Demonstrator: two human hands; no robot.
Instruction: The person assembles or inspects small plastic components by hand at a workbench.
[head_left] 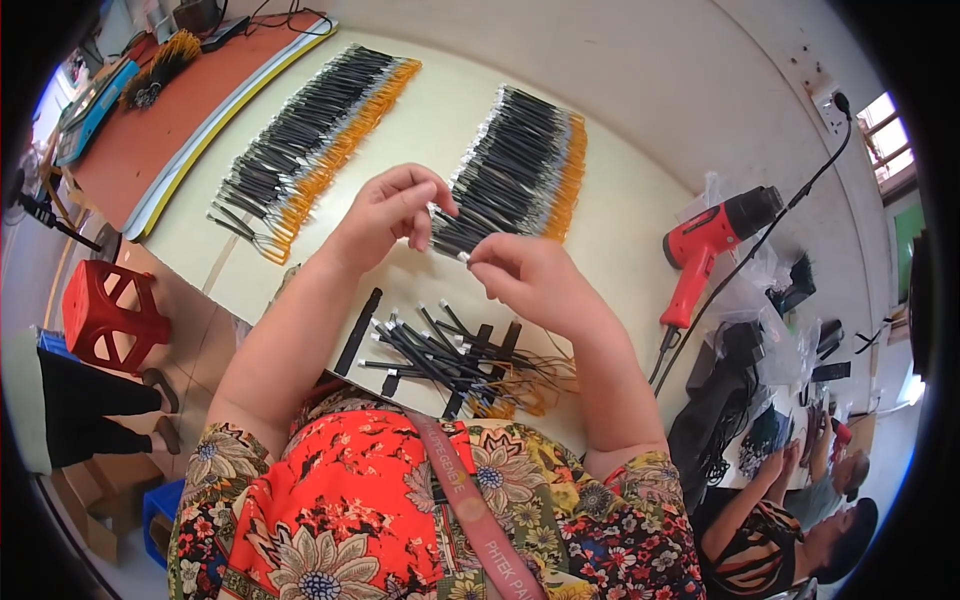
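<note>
Pinched between both hands, left hand [388, 210] and right hand [528, 275], a black sleeved wire piece [448, 232] is held above the loose pile [455, 355] (near table edge), likely for alignment; sorted rows [525, 165] lie farther.

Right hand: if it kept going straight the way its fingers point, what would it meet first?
Probably the left hand: the right hand points up-left, fingertips nearly meeting over the near end of a black-and-orange wire row. Depth is unclear.

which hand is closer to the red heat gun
Right. The right hand is above the loose pile of black pieces, with bare table between it and the red heat gun on its right. The left hand sits farther left.
</note>
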